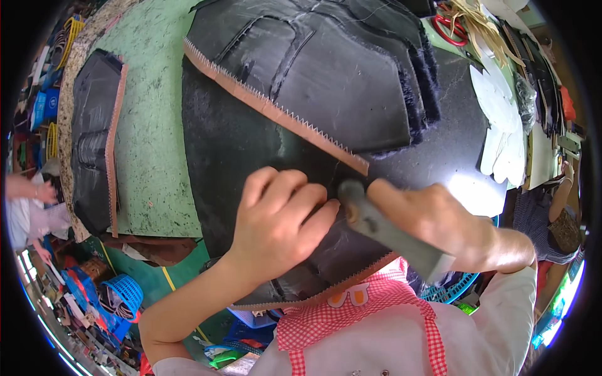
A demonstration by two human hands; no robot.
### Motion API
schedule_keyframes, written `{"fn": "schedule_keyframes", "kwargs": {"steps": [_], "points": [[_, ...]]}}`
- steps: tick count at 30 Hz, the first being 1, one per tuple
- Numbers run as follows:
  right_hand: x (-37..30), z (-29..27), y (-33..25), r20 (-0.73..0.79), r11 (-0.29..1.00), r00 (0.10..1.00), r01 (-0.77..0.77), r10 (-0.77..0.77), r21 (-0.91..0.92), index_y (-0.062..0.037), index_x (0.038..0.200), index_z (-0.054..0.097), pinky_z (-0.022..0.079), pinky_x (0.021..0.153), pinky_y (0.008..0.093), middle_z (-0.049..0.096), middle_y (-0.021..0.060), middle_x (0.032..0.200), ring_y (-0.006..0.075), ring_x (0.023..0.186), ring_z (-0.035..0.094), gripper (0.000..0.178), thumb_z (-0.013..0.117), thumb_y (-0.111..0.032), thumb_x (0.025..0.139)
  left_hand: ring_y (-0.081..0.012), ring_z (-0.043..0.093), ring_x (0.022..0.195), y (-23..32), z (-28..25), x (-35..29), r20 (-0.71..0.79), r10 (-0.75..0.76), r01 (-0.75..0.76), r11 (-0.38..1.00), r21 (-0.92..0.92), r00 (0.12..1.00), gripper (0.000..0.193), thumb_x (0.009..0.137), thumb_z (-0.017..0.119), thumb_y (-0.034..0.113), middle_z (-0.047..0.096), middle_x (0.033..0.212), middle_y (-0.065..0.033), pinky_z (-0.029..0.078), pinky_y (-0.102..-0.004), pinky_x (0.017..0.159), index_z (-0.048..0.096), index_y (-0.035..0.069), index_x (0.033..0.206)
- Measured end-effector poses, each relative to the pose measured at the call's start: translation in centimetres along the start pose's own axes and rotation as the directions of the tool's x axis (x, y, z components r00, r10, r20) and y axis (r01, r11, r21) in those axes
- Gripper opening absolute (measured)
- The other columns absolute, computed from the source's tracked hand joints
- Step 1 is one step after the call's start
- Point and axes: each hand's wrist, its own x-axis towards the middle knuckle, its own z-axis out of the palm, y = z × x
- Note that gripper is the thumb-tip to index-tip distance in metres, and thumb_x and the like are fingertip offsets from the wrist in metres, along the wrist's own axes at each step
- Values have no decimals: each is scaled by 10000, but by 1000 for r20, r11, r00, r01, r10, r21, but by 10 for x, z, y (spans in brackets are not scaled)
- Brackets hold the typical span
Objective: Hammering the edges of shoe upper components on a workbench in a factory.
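My left hand (279,219) is closed, its curled fingers and thumb pressed on a black leather piece (313,255) with a brown zigzag-stitched edge; the fingertips are partly hidden. In my right hand (433,216) is a hammer (401,241), its grey head slanting down toward my apron. The hammer and right hand are smeared by motion. The hammer's rounded end is close to my left thumb. Beyond my hands lies a stack of black leather pieces (338,81) with dark fuzzy edges; a brown stitched strip (282,114) runs along its near side.
Another black leather piece (94,141) with a brown stitched edge lies at the left of the green tabletop (157,125). At the right are white gloves (501,125) and red-handled scissors (450,30). A blue basket (123,294) stands below left. Other people are at both sides.
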Motion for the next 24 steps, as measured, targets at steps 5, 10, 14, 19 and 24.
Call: {"fn": "schedule_keyframes", "kwargs": {"steps": [5, 10, 14, 19, 24], "points": [[6, -1, 5, 27, 988, 1000, -20, 16, 152, -11, 1082, 488, 543, 522, 457, 636, 167, 666, 354, 644, 700, 204, 612, -110, 955, -241, 581, 976, -2, -3, -4, 7, -208, 208, 970, -124, 978, 221, 671, 845, 198, 648, 943, 30, 409, -450, 882, 744, 172, 865], [3, 1, -3, -18, 995, 996, 89, -90, -44, 5, 1076, 481, 543, 527, 468, 641, 177, 678, 373, 639, 698, 241, 634, -135, 953, -232, 580, 957, 9, -2, -11, -1, -60, 60, 998, -15, 998, 190, 673, 818, 185, 665, 927, 42, 400, -448, 905, 751, 168, 850], [4, 5, -1, 121, 1000, 992, 14, -16, 15, 7, 1060, 473, 538, 543, 493, 643, 190, 690, 397, 654, 697, 266, 655, -133, 926, -225, 560, 967, 8, -22, -5, 1, -311, 311, 950, -10, 951, 222, 703, 829, 235, 663, 949, 54, 390, -433, 906, 782, 183, 914], [10, -4, 1, 69, 989, 998, 5, -15, 147, -2, 1068, 459, 537, 586, 495, 650, 225, 740, 432, 747, 692, 341, 695, -155, 873, -247, 565, 973, 9, -3, -28, 21, -264, 262, 941, -214, 964, 260, 635, 870, 170, 669, 980, 43, 391, -434, 892, 761, 173, 871], [10, 3, -7, 158, 995, 985, 61, -74, 83, -3, 1085, 469, 535, 556, 500, 645, 199, 695, 417, 661, 683, 218, 606, -109, 954, -237, 591, 952, 19, -12, -25, 36, -177, 179, 980, -84, 984, 128, 771, 780, 129, 643, 948, 16, 416, -447, 879, 736, 145, 890]]}}
